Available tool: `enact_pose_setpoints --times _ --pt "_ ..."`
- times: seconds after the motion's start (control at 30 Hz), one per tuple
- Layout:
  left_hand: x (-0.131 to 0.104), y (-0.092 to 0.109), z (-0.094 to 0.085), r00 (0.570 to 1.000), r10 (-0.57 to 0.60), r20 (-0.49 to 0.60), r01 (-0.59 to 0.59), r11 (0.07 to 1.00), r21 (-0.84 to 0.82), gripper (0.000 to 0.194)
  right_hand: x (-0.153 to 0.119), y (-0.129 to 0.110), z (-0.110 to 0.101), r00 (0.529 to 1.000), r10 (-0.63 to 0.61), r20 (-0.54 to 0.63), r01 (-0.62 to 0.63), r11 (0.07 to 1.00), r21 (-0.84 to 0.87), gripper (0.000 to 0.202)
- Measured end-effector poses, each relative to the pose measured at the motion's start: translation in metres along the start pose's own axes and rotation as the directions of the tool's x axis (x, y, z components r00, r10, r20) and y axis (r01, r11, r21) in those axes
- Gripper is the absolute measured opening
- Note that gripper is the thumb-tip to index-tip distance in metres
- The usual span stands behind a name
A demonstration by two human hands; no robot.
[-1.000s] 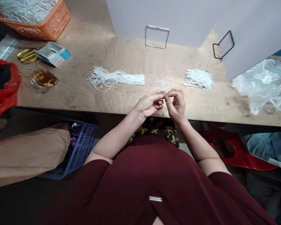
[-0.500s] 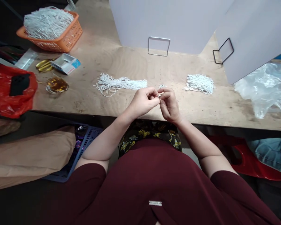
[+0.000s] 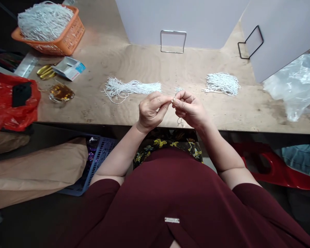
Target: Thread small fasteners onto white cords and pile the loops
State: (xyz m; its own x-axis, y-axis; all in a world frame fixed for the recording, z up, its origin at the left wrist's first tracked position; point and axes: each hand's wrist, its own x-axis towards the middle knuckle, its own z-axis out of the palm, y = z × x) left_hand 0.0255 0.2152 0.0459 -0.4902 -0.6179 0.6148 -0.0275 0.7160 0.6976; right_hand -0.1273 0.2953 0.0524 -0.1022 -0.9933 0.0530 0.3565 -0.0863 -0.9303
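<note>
My left hand and my right hand meet fingertip to fingertip above the front part of the wooden table. Both pinch a tiny pale piece whose shape is too small to make out. A thin loop of cord hangs below my right fingers. Just beyond my hands lies a small heap of little white pieces. A long bundle of white cords lies to the left, a shorter white cord bundle to the right.
At the back left stands an orange basket of white cords. Nearer are gold-handled scissors, a small box, an amber item and a red bag. White panels with wire stands rise behind; clear plastic lies right.
My fingers have shifted around the tiny piece, and my right hand has turned, with a loop of cord now showing below it. The whole view has shifted slightly.
</note>
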Motion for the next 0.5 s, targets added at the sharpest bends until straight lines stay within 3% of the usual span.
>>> enact_pose_setpoints --times 0.1,0.23,0.37,0.5 --pt "0.009 -0.001 -0.007 0.991 0.012 0.130 -0.007 0.999 -0.045 0.017 0.005 -0.009 -0.017 0.982 0.140 0.131 -0.148 0.988 0.054 0.045" --pt "0.012 0.002 -0.006 0.976 -0.021 0.216 0.044 0.994 -0.099 0.013 0.007 -0.009 -0.027 0.959 0.194 0.205 -0.207 0.977 0.044 0.043" --pt "0.004 0.007 0.006 0.991 -0.104 0.088 0.112 0.990 -0.087 0.007 0.001 -0.002 -0.017 0.998 0.056 0.008 -0.056 0.998 -0.040 0.044" --pt "-0.001 0.010 0.014 0.976 -0.215 -0.038 0.210 0.972 -0.105 0.009 -0.006 0.006 -0.005 0.968 -0.177 -0.175 0.129 0.958 -0.254 0.042"
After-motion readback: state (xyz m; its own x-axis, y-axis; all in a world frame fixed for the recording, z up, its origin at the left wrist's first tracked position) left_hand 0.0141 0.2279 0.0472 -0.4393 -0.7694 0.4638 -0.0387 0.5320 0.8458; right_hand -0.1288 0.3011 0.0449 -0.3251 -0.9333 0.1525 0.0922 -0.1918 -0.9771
